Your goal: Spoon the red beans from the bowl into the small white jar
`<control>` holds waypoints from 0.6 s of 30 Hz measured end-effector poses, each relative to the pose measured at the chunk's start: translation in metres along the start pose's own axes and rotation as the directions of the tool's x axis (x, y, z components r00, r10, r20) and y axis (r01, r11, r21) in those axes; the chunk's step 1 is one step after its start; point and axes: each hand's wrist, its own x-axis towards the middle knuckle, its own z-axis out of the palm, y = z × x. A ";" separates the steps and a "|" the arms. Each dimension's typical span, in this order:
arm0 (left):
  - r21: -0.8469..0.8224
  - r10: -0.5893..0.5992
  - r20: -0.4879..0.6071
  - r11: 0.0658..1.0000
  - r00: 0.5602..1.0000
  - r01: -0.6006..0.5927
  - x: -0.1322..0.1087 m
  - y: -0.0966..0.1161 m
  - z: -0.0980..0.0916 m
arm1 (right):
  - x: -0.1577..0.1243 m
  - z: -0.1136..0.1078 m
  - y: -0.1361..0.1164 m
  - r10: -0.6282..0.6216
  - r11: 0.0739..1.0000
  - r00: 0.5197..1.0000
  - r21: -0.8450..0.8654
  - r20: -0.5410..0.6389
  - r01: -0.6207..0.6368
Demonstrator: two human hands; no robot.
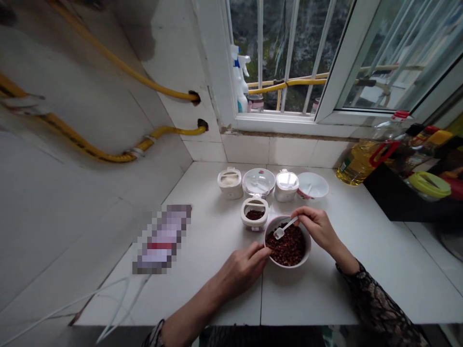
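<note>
In the head view, a white bowl [308, 250] full of small dark red-brown dried pieces, like peppercorns, stands on the counter. My right hand [319, 230] pinches the handle of a small white spoon [285, 228], its scoop over the pieces on the bowl's left part. My left hand [244, 270] is closed on the bowl's left rim, thumb and fingers at its edge. Just behind the bowl is a seasoning jar [254, 222] with its lid up and similar dark pieces inside. A second jar [230, 189] with pale contents stands further back.
Behind are a clear-looking bowl [259, 179], a lidded white jar [287, 186] and a white bowl [313, 186]. An oil bottle [356, 156] and a black rack [388, 195] of bottles stand right. A blurred purple item [162, 241] and white cable [119, 303] lie left.
</note>
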 end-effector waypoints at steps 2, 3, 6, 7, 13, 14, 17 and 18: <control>0.004 -0.002 0.007 1.000 1.000 0.002 0.000 0.000 0.000 | -0.001 0.001 0.001 -0.039 0.998 0.999 -0.059 -0.016 0.038; 0.007 -0.002 0.009 1.000 1.000 0.002 0.000 0.000 0.000 | -0.002 0.002 0.001 -0.060 0.994 0.998 -0.090 -0.011 0.059; 0.020 0.002 0.002 1.000 1.000 -0.002 0.000 0.000 0.000 | -0.003 0.005 0.001 -0.079 0.989 0.996 -0.118 0.041 0.083; 0.021 0.004 -0.001 1.000 1.000 -0.004 0.000 0.000 0.000 | -0.004 0.006 0.001 -0.065 0.992 0.996 -0.101 0.055 0.070; 0.006 0.006 -0.002 1.000 1.000 -0.006 0.000 0.000 0.000 | -0.001 0.003 0.002 0.074 0.995 0.997 0.068 0.023 -0.075; 0.003 0.003 0.001 1.000 1.000 -0.003 0.000 0.000 0.000 | 0.000 0.003 0.001 0.092 0.991 0.995 0.093 0.029 -0.094; 0.000 -0.002 0.009 1.000 1.000 0.002 0.000 0.001 -0.002 | 0.001 0.002 0.000 0.138 0.977 0.989 0.155 0.052 -0.145; 0.000 -0.004 0.011 1.000 1.000 0.004 0.000 0.001 -0.002 | 0.002 0.002 0.000 0.152 0.972 0.987 0.175 0.056 -0.159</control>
